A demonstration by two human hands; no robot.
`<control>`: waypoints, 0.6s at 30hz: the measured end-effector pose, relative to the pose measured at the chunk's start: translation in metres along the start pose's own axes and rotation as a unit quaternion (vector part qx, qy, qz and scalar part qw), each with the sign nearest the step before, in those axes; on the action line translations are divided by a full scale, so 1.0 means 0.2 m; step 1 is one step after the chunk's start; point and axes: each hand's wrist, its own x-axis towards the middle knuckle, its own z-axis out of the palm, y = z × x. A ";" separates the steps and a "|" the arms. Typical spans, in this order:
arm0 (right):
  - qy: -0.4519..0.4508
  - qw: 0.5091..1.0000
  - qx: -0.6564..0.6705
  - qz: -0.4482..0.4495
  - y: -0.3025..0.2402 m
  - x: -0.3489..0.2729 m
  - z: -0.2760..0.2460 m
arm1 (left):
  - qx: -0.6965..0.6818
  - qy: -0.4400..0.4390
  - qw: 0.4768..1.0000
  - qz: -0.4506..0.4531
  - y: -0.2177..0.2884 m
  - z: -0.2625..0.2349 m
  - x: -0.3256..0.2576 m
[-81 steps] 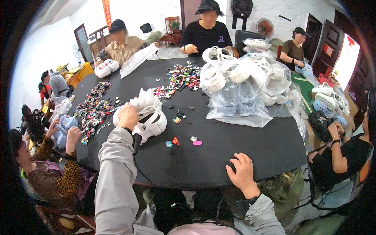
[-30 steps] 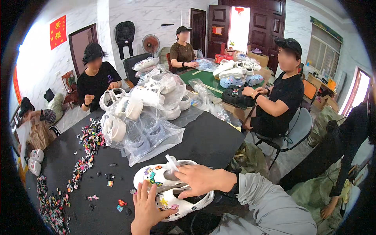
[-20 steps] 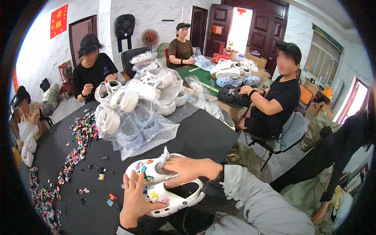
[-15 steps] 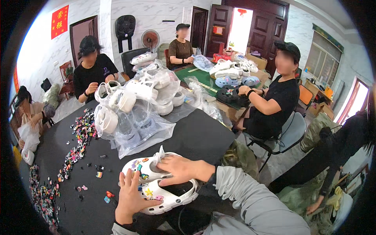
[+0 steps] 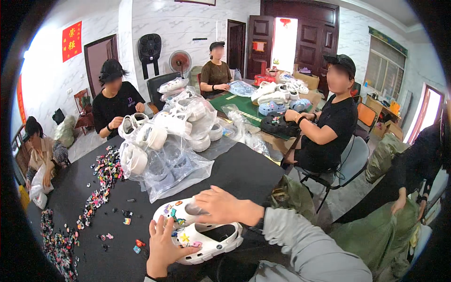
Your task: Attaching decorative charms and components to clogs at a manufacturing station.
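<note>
Two white clogs lie side by side on the black table before me. Colourful charms dot the uppers of the far clog (image 5: 162, 210) and the near clog (image 5: 206, 254), among them a yellow star on the near one. My left hand (image 5: 167, 244) rests against the toe ends, fingers spread and its thumb on the near clog. Over the far clog's foot opening lies my right hand (image 5: 228, 207), fingers stretched out; it hides much of that clog's heel end. Inside the near clog the opening looks dark.
A heap of bagged white clogs (image 5: 157, 136) stands beyond, with a clear plastic bag (image 5: 181, 181) at its front. Loose charms (image 5: 96, 202) spread along the left. Co-workers sit around; one person at the right handles a green sack (image 5: 376, 239). A green-topped table (image 5: 242, 105) stands behind.
My right hand has come up out of the far clog's opening, and its fingers have straightened. The white piece that stuck up there no longer shows. The person at the right now grips the sack.
</note>
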 end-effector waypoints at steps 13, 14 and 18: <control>0.097 0.993 -0.062 0.011 -0.05 -0.15 0.11 | -0.006 0.052 0.999 0.014 0.02 0.01 -0.01; 0.065 0.997 -0.041 0.004 -0.05 -0.12 0.09 | -0.008 0.045 0.999 0.011 0.02 0.00 -0.02; 0.017 1.000 0.014 -0.022 -0.02 -0.03 0.09 | 0.000 0.022 1.000 -0.011 0.03 -0.02 -0.01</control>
